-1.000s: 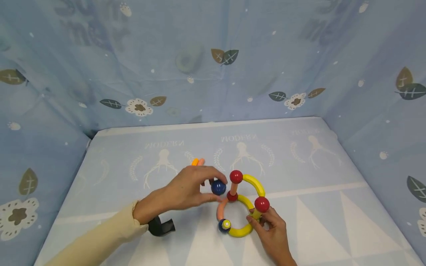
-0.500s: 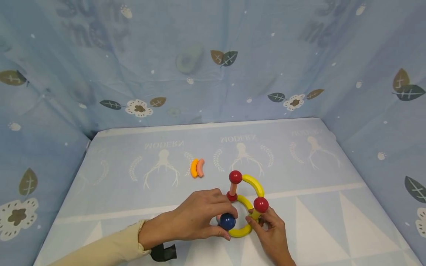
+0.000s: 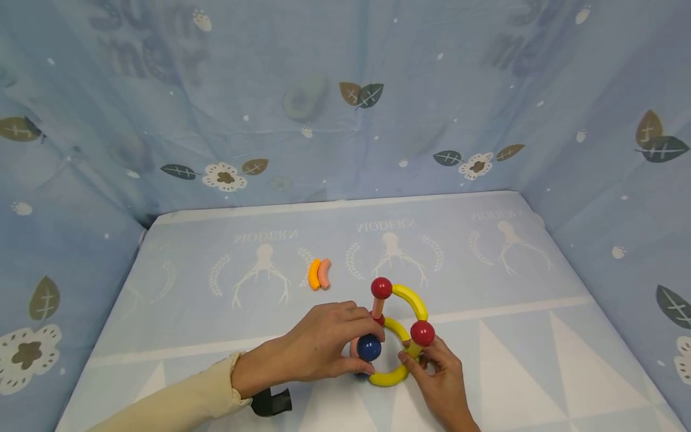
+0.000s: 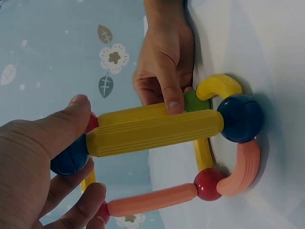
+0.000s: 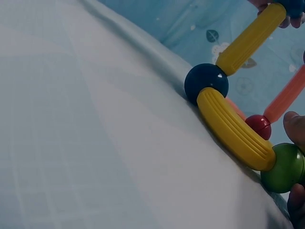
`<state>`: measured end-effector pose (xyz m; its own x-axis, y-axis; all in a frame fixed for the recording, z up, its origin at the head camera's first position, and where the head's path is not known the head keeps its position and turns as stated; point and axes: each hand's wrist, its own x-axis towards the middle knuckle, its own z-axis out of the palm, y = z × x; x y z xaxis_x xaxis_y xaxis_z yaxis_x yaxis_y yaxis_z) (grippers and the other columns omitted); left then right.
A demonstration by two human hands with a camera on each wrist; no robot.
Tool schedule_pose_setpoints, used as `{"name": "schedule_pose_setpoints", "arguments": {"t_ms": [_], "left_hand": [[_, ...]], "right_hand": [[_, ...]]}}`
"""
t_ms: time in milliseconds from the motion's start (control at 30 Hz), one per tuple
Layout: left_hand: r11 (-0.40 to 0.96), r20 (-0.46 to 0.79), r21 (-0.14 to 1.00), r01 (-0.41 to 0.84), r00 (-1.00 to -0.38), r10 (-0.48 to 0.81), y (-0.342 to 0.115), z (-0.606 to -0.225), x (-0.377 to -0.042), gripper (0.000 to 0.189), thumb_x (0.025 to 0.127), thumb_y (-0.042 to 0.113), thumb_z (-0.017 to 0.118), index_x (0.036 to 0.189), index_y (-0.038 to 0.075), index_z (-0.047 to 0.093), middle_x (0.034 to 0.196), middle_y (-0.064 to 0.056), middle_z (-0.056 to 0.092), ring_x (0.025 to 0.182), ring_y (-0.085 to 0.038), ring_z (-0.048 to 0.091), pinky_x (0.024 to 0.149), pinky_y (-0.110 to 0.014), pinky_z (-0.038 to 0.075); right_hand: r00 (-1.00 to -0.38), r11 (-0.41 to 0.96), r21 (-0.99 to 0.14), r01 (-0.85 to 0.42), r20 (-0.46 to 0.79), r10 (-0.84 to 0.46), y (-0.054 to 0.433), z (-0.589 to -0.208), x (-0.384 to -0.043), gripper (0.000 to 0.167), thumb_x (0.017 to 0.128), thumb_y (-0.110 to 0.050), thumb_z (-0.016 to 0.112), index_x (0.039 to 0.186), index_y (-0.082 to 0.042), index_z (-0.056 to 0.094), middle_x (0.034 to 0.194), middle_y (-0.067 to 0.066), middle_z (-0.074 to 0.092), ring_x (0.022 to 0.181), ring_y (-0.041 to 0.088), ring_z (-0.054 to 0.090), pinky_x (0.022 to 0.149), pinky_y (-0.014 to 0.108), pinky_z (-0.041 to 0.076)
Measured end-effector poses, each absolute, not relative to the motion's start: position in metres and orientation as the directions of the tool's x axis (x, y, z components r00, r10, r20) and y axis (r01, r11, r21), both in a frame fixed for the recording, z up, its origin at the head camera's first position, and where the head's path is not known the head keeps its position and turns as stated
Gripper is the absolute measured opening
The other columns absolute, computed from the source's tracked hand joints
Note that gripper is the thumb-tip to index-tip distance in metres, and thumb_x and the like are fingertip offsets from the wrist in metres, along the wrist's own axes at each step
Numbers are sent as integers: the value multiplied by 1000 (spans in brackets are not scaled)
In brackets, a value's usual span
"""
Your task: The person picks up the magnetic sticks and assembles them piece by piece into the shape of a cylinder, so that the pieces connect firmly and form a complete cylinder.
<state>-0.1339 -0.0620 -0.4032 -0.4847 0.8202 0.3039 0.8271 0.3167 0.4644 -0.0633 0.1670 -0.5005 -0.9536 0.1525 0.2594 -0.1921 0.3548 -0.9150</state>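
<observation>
My left hand [image 3: 329, 342] pinches a blue ball [image 3: 369, 347] between thumb and fingers. In the left wrist view that ball sits at the top end of an upright yellow stick [image 4: 157, 132]; a second blue ball [image 4: 240, 118] is at the stick's foot. Low at the right of the magnetic-rod structure, my right hand [image 3: 442, 378] holds a green ball [image 5: 282, 167] between its fingers. A curved yellow rod [image 5: 233, 126] joins this ball to the lower blue one. Two red balls, one nearer [image 3: 423, 333] and one farther [image 3: 381, 288], top other uprights, with a curved yellow rod [image 3: 411, 300] between them.
An orange curved rod [image 3: 314, 275] and a pink curved rod [image 3: 324, 274] lie side by side behind the structure on the cloth-covered table [image 3: 518, 372]. A black strap [image 3: 272, 402] hangs under the left wrist. Patterned blue cloth [image 3: 345, 144] encloses the back and sides.
My left hand has brought the blue ball toward me onto the yellow upright, then shifted slightly up. The orange and pink rods have come into full view. The right hand stays in place.
</observation>
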Motion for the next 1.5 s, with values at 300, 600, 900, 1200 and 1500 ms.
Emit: {"name": "schedule_pose_setpoints", "arguments": {"t_ms": [300, 600, 900, 1200, 1500], "left_hand": [[276, 279, 539, 796, -478, 833, -69, -404, -147, 67, 73, 59, 79, 127, 24, 59, 112, 17, 61, 94, 1, 54, 76, -16, 44], [740, 339, 381, 555, -828, 446, -95, -434, -211, 17, 88, 32, 74, 94, 16, 71, 83, 6, 61, 65, -11, 56, 53, -27, 45], [928, 13, 319, 193, -980, 200, -94, -469, -241, 30, 86, 35, 74, 65, 17, 62, 61, 1, 52, 51, -17, 50, 45, -34, 38], [918, -86, 340, 203, -966, 246, -71, -462, -239, 32, 85, 44, 73, 75, 15, 64, 62, 3, 55, 55, -17, 52, 49, -34, 42], [520, -279, 854, -34, -873, 401, -78, -419, -208, 34, 88, 21, 75, 118, 8, 66, 75, -5, 63, 65, -23, 51, 53, -30, 38]], "right_hand": [[-952, 349, -912, -215, 276, 134, 169, -503, -63, 21, 77, 9, 78, 95, -2, 74, 93, 5, 67, 69, 16, 51, 59, 26, 44], [-965, 358, -917, -174, 231, 123, 179, -533, -70, 20, 81, -6, 81, 99, -12, 76, 97, -5, 66, 74, 15, 53, 62, 23, 47], [-969, 370, -919, -140, 204, 142, 177, -528, -69, 23, 79, -3, 81, 99, -10, 75, 96, -4, 67, 73, 16, 53, 62, 23, 47], [-967, 352, -926, -134, 200, 160, 170, -512, -66, 22, 77, 5, 80, 95, -6, 75, 94, -3, 67, 71, 17, 52, 61, 24, 46], [-968, 370, -915, -162, 220, 121, 180, -532, -70, 22, 80, -9, 82, 100, -14, 75, 94, -8, 67, 74, 14, 54, 62, 24, 48]]}}
